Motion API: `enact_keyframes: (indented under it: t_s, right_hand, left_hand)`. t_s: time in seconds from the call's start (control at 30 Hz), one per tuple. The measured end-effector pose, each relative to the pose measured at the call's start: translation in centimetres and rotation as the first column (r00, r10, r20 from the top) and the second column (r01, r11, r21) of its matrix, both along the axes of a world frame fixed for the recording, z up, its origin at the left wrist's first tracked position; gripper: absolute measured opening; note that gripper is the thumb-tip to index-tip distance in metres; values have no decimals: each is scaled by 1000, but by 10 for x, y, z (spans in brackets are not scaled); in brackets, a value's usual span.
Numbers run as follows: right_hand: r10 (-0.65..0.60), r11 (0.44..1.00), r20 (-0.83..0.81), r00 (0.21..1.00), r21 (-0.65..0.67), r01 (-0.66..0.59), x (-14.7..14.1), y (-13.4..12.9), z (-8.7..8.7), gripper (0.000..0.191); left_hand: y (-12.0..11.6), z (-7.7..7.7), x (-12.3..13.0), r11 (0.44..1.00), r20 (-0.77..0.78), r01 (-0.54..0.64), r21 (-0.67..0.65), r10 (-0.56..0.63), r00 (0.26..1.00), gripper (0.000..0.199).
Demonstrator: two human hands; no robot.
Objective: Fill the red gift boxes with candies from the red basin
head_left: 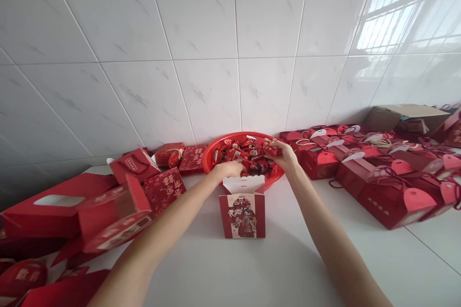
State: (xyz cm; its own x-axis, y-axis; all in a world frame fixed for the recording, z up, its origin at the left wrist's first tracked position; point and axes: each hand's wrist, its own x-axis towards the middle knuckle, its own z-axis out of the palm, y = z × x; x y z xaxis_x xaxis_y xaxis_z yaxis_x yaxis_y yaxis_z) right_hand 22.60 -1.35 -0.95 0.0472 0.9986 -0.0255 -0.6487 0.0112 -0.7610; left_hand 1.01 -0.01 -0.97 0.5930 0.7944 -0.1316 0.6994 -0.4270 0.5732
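Note:
A red basket full of wrapped red sweets stands against the wall. My left hand reaches over the basket's near left side, its fingers bent down and mostly hidden among the sweets. At the basket's right side my right hand is closed on a red packet. Just in front of the basket, between my forearms, a red gift box with a printed figure stands upright, its scalloped top flap raised.
Many closed red gift boxes with cord handles fill the right side. Behind them sits an open cardboard box. Red boxes and bags are heaped at the left. A tiled wall bounds the back.

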Motion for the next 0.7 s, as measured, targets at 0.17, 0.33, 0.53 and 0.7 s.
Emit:
enact_keyframes:
  t_s: [0.17, 0.33, 0.53, 0.7]
  right_hand:
    - [-6, 1000, 32, 999, 27, 5, 0, -2, 0, 17]
    - [6, 999, 46, 999, 49, -8, 0, -1, -2, 20]
    - [34, 997, 50, 998, 69, -37, -1, -3, -2, 21]
    - [54, 996, 49, 997, 71, -58, -2, -4, 0, 21]
  left_hand:
    - [0, 3, 3, 993, 58, 20, -120, -13, 998, 15]
    - [7, 9, -6, 990, 392, -55, -132, 103, 914, 27]
    - [13, 13, -10, 967, 658, -108, -230, 236, 715, 55]
    - [11, 15, -9, 927, 669, -108, -359, 336, 663, 45]
